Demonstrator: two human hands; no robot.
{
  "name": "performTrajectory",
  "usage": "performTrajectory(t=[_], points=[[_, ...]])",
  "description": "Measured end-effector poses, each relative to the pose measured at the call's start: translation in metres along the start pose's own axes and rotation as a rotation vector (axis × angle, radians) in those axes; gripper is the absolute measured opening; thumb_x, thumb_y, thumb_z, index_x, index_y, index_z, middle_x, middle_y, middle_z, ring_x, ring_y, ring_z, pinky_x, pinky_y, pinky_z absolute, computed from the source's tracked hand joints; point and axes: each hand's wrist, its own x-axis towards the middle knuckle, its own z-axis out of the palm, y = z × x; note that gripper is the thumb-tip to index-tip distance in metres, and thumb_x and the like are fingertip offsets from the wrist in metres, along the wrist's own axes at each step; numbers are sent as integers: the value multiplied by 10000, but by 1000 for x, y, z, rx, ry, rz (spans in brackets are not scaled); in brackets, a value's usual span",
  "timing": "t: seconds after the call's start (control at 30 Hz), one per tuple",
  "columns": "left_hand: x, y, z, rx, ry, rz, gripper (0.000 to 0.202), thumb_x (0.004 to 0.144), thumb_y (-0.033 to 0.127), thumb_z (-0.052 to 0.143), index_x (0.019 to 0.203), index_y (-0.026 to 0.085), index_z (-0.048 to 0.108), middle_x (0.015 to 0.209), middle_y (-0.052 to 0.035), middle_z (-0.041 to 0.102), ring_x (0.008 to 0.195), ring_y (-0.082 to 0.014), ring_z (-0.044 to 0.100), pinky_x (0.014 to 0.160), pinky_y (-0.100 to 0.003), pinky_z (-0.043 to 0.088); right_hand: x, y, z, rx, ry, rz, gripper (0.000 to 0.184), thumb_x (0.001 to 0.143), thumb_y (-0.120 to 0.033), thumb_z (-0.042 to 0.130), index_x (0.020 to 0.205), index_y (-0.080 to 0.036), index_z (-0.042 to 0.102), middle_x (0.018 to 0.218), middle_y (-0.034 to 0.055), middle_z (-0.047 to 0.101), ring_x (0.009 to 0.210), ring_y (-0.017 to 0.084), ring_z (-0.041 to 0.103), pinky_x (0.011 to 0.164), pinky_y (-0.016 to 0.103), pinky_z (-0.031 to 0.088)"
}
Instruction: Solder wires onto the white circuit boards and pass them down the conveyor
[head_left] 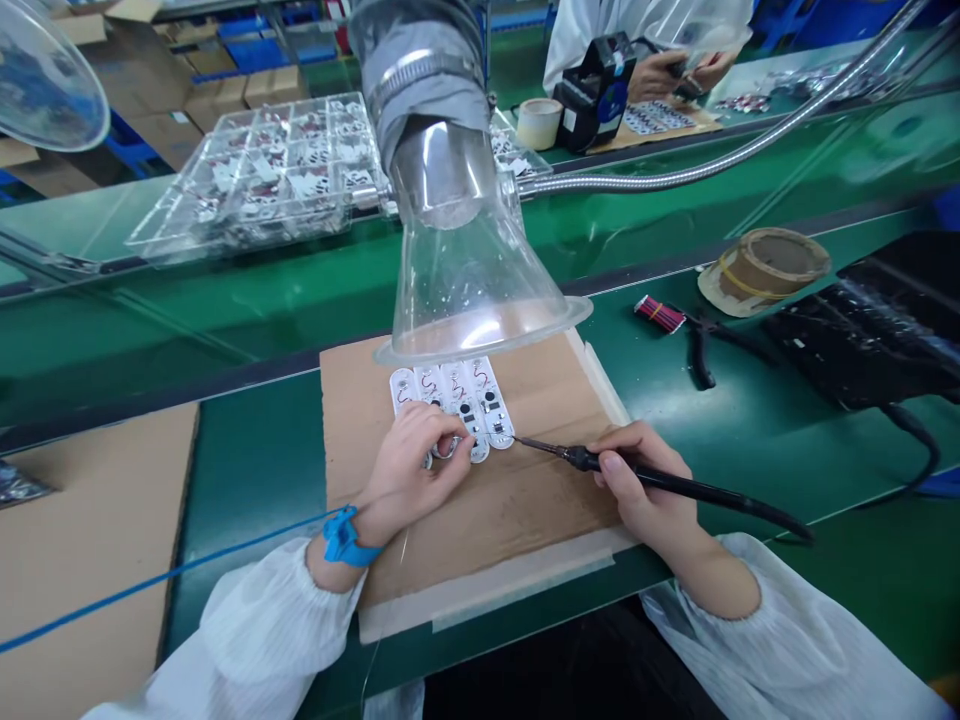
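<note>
A row of small white circuit boards [457, 395] lies on a cardboard sheet [525, 500] under a clear fume-extraction funnel [472, 270]. My left hand [412, 470] rests on the near ends of the boards, fingers pinched together on a thin solder wire that I can barely make out. A blue wrist strap [343, 537] circles that wrist. My right hand [637, 480] grips a black soldering iron [675, 485] like a pen. The iron's tip points left and sits just beside the rightmost board.
Black pliers [701, 350], a bundle of red wires [660, 313] and a tape roll [765, 268] lie to the right, beside black equipment [870, 320]. A clear tray of parts [277, 175] sits behind. Another person's hands [675, 70] work at the far bench. A second cardboard sheet [82, 560] lies at the left.
</note>
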Motion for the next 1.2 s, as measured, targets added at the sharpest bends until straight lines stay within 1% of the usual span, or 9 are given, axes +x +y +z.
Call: performTrajectory(t=[0.23, 0.47, 0.7, 0.9, 1.07, 1.2], points=[[1, 0, 1, 8, -1, -5, 148, 1024, 112, 651, 961, 225, 579, 734, 49, 536, 673, -137, 512, 724, -336, 444, 2, 0, 1, -25, -48, -22, 143, 1091, -361, 672, 1003, -256, 711, 722, -19, 686, 587, 151, 672, 557, 264, 534], [1, 2, -2, -9, -1, 8, 145, 1016, 102, 638, 966, 223, 573, 750, 54, 537, 684, -128, 512, 742, -324, 453, 0, 5, 2, 87, 4, 1, 145, 1113, -375, 652, 1035, -264, 702, 714, -28, 667, 580, 135, 631, 556, 246, 518], [2, 2, 1, -1, -15, 12, 151, 1017, 89, 621, 963, 219, 567, 744, 64, 496, 675, -117, 492, 729, -308, 432, 3, 1, 2, 21, -72, -28, 122, 1098, -369, 677, 1036, -271, 715, 693, -32, 669, 565, 131, 653, 553, 235, 533], [1, 1, 0, -9, -23, 20, 141, 1015, 92, 628, 976, 216, 572, 756, 66, 499, 680, -116, 488, 772, -320, 450, 0, 6, 2, 40, -27, -7, 126, 1103, -375, 672, 1055, -269, 720, 755, -9, 706, 613, 146, 682, 580, 250, 551], [1, 0, 1, -12, -18, 27, 149, 1010, 83, 628, 976, 216, 571, 755, 67, 500, 683, -116, 497, 781, -329, 453, 2, 4, 2, 3, -93, -29, 124, 1089, -381, 694, 1047, -271, 730, 709, -20, 697, 559, 146, 667, 551, 256, 546], [0, 0, 2, -19, -13, 26, 157, 1001, 78, 630, 964, 219, 570, 753, 65, 497, 688, -119, 493, 767, -331, 439, 2, 3, 1, 7, -71, -25, 150, 1094, -409, 686, 1052, -272, 730, 737, -11, 719, 567, 150, 680, 553, 260, 561]])
